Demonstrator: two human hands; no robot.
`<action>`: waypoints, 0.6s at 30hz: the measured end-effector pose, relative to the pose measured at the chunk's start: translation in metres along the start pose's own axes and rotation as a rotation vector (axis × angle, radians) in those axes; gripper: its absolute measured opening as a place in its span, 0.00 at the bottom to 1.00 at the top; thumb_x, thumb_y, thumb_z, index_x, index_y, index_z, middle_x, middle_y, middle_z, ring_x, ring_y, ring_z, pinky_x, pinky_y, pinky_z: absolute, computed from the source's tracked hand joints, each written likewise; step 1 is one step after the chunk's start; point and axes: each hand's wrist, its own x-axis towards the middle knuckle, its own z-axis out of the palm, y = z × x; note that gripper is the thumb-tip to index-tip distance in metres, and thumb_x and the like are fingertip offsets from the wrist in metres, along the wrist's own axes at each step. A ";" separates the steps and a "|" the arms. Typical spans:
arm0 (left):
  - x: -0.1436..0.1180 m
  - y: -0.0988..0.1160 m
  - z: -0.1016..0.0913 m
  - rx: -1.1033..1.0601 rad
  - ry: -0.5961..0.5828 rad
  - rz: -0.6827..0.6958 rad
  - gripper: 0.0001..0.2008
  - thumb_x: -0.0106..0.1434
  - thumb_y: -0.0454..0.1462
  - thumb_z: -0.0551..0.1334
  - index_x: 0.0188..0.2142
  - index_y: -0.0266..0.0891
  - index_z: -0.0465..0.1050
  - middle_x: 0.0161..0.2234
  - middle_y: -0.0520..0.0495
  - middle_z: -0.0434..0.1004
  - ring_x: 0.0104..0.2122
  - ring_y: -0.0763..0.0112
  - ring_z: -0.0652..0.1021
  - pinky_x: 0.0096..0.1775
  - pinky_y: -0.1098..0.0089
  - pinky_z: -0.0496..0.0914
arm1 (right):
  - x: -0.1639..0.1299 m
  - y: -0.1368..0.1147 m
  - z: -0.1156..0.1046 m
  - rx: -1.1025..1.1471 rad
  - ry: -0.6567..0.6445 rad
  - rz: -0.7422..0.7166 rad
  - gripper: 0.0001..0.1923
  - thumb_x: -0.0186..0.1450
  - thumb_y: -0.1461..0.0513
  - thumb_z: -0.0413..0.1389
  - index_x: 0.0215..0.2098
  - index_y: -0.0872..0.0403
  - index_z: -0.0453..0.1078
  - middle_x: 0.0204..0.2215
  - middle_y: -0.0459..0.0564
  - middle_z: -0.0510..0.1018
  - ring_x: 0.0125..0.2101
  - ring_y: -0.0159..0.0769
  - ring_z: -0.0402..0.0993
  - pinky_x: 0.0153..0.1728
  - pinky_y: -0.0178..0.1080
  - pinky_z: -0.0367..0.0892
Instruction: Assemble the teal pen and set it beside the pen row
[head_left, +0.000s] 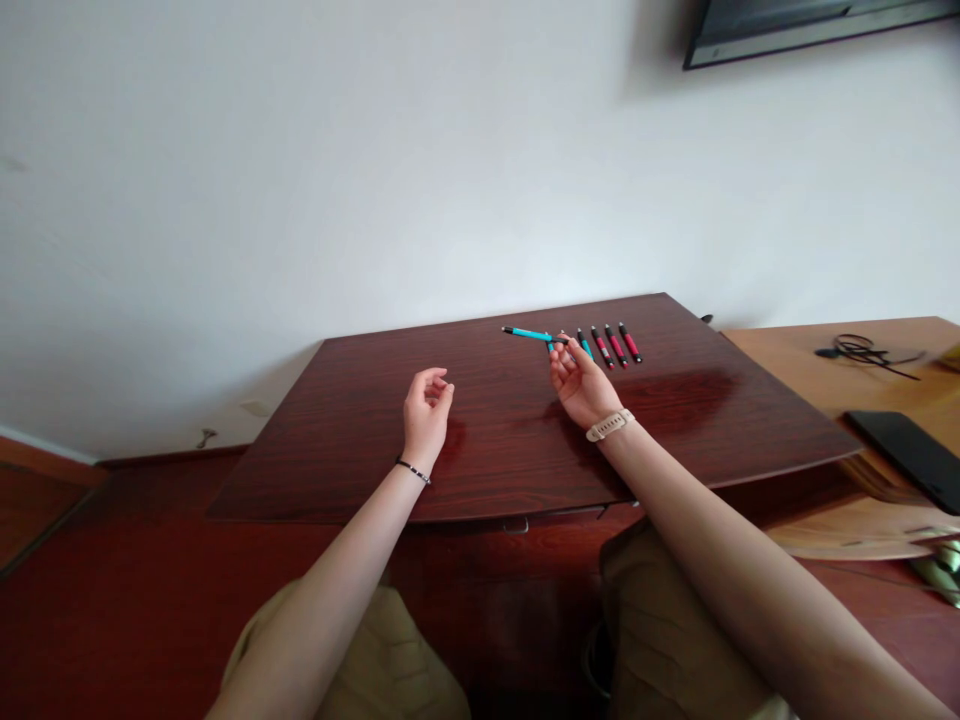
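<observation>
My right hand (581,385) pinches a turquoise pen (529,333) by its dark end, between thumb and fingertips. The pen points left, nearly level, over the far part of the dark wooden table (510,450). Just beyond this hand lies a row of pens: a turquoise pen (585,343), then three pink-and-black ones, among them a pink pen (616,345) in the middle and another pink pen (630,343) at the right end. Part of one more turquoise pen (550,345) shows behind my fingers. My left hand (426,415) is held over the table, loosely curved, with nothing in it.
A lower light-wood table (780,350) adjoins on the right, bearing a coiled black cable (859,348) and a flat black device (907,455). Behind stands a white wall (375,180), with a dark screen (810,30) at upper right.
</observation>
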 end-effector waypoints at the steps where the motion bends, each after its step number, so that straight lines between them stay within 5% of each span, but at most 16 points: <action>1: 0.001 -0.001 -0.002 0.042 0.034 0.013 0.14 0.68 0.37 0.65 0.53 0.43 0.75 0.43 0.45 0.77 0.42 0.64 0.78 0.42 0.65 0.73 | -0.001 0.000 0.000 -0.005 -0.001 -0.001 0.06 0.67 0.61 0.69 0.42 0.48 0.80 0.35 0.40 0.85 0.36 0.25 0.83 0.36 0.25 0.78; 5: 0.011 -0.009 -0.020 0.311 0.144 0.090 0.21 0.66 0.32 0.66 0.58 0.44 0.71 0.51 0.41 0.75 0.50 0.57 0.76 0.52 0.57 0.73 | -0.004 0.000 0.002 -0.033 0.004 -0.006 0.07 0.66 0.60 0.70 0.41 0.49 0.80 0.34 0.40 0.85 0.34 0.25 0.82 0.34 0.25 0.77; 11: 0.025 -0.033 -0.053 0.662 -0.019 0.045 0.25 0.62 0.35 0.70 0.59 0.42 0.73 0.55 0.36 0.72 0.58 0.45 0.71 0.62 0.45 0.66 | -0.008 -0.001 0.001 -0.087 -0.002 -0.003 0.10 0.64 0.59 0.72 0.42 0.49 0.80 0.35 0.42 0.85 0.34 0.25 0.81 0.34 0.25 0.76; 15: 0.033 -0.043 -0.059 0.620 -0.146 0.057 0.26 0.62 0.38 0.69 0.61 0.42 0.76 0.53 0.36 0.73 0.51 0.49 0.76 0.59 0.51 0.70 | -0.009 -0.001 0.002 -0.129 -0.002 -0.007 0.10 0.64 0.57 0.72 0.42 0.48 0.80 0.35 0.41 0.85 0.34 0.27 0.81 0.33 0.26 0.76; 18: 0.042 -0.046 -0.064 0.550 -0.265 0.087 0.14 0.64 0.40 0.67 0.48 0.45 0.83 0.47 0.40 0.77 0.41 0.56 0.79 0.52 0.58 0.73 | -0.010 0.000 0.003 -0.163 -0.005 0.001 0.10 0.64 0.57 0.72 0.42 0.47 0.80 0.36 0.42 0.85 0.34 0.27 0.81 0.32 0.27 0.76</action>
